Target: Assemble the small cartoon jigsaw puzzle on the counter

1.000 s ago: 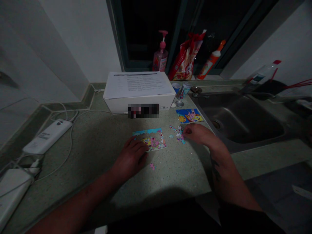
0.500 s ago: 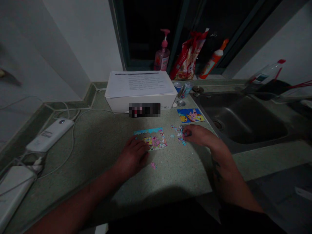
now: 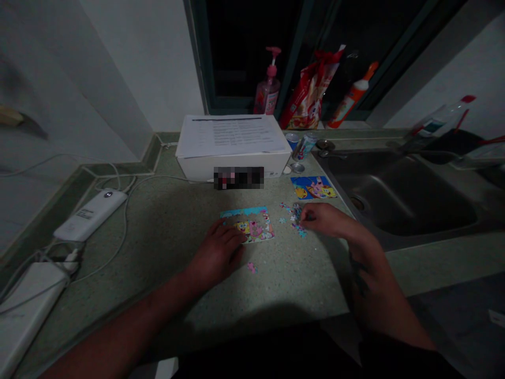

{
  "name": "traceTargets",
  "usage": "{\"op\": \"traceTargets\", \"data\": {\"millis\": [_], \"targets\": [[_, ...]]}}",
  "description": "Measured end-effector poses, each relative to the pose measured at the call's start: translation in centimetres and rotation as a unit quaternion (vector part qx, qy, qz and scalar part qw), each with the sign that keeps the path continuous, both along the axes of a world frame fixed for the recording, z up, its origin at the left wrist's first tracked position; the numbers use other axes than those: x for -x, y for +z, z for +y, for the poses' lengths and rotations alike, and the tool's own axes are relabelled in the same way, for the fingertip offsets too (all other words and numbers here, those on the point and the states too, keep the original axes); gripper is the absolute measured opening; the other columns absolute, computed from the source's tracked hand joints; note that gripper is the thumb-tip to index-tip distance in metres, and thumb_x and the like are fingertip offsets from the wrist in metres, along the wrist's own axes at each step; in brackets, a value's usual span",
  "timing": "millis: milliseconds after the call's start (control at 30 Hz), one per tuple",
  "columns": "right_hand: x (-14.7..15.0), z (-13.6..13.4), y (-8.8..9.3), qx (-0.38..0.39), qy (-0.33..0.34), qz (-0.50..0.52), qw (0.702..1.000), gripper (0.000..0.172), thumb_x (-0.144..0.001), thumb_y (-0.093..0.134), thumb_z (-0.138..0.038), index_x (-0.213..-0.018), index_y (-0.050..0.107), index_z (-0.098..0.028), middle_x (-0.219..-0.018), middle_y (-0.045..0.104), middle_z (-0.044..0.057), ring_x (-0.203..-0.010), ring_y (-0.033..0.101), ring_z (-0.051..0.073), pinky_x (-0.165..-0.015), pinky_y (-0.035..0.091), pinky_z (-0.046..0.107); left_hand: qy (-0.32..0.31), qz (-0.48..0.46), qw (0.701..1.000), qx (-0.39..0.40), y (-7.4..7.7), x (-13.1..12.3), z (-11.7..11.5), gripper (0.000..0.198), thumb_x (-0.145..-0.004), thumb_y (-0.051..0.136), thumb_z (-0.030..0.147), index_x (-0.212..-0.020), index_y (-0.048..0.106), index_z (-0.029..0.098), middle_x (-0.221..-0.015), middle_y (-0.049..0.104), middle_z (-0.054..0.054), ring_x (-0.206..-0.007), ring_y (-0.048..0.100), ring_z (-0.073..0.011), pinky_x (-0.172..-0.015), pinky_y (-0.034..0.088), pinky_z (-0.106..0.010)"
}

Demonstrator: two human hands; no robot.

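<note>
A partly assembled jigsaw puzzle [image 3: 255,229] with cartoon figures lies on the counter, its frame pieces joined and gaps showing inside. My left hand [image 3: 221,250] rests with fingers stretched out over its left side, hiding that part. To the right is a small pile of loose jigsaw pieces [image 3: 295,211]. My right hand [image 3: 321,218] is at the pile's right edge, thumb and fingers pinched together; whatever is between the fingertips is too small to see. One pink jigsaw piece [image 3: 252,267] lies below the puzzle. A picture card [image 3: 314,187] with similar cartoon figures lies behind the pile.
A white box [image 3: 232,164] with a printed sheet on top stands behind the puzzle. Cans [image 3: 304,146] stand beside it. A metal sink [image 3: 410,195] is at the right. White power banks [image 3: 90,215] and cables lie left. A pump bottle [image 3: 267,95] is by the window.
The whole view has shifted slightly, so things appear further right. My right hand has stayed at the pile with its fingers pinched. My left hand still rests on the puzzle.
</note>
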State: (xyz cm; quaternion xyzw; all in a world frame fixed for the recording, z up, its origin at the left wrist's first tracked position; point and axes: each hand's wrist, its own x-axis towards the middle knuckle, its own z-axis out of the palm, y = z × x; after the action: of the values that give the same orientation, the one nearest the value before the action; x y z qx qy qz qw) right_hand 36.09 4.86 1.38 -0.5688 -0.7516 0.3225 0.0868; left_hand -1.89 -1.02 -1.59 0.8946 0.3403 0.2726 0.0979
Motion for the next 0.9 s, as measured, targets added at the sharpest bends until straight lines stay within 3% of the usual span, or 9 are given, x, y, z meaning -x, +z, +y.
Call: {"op": "traceTargets", "data": {"millis": [167, 533, 900], "targets": [[2.1, -0.2, 0.2, 0.025, -0.030, 0.132, 0.991, 0.010, -0.081, 0.071, -0.031, -0.083, 0.069, -0.022, -0.078, 0.073, 0.002, -0.069, 0.065, 0.017, -0.065, 0.050, 0.031, -0.003, -0.001, 1.000, -0.015, 0.0, 0.0, 0.0, 0.019, -0.099, 0.061, 0.016, -0.115, 0.070, 0.021, -0.114, 0.079, -0.008, -0.110, 0.073, -0.0280, -0.116, 0.045, -0.063], [13.0, -3.2, -0.8, 0.037, -0.054, 0.331, 0.941, 0.022, -0.085, 0.074, -0.043, -0.089, 0.071, -0.022, -0.073, 0.066, -0.001, -0.064, 0.055, 0.013, -0.063, 0.045, 0.029, 0.006, -0.075, 0.996, -0.058, 1.0, -0.2, 0.1, 0.013, -0.101, 0.064, 0.014, -0.110, 0.068, 0.023, -0.104, 0.081, -0.004, -0.097, 0.075, -0.0220, -0.107, 0.054, -0.050], [15.3, -4.5, -2.4, 0.076, -0.058, 0.383, 0.919, 0.028, -0.083, 0.080, -0.045, -0.086, 0.063, -0.023, -0.070, 0.060, -0.005, -0.063, 0.054, 0.012, -0.064, 0.046, 0.029, -0.021, -0.126, 0.989, -0.068, 0.9, -0.3, 0.1, 0.021, -0.101, 0.065, 0.014, -0.121, 0.064, 0.022, -0.110, 0.080, -0.006, -0.101, 0.075, -0.0220, -0.097, 0.060, -0.044]]}}
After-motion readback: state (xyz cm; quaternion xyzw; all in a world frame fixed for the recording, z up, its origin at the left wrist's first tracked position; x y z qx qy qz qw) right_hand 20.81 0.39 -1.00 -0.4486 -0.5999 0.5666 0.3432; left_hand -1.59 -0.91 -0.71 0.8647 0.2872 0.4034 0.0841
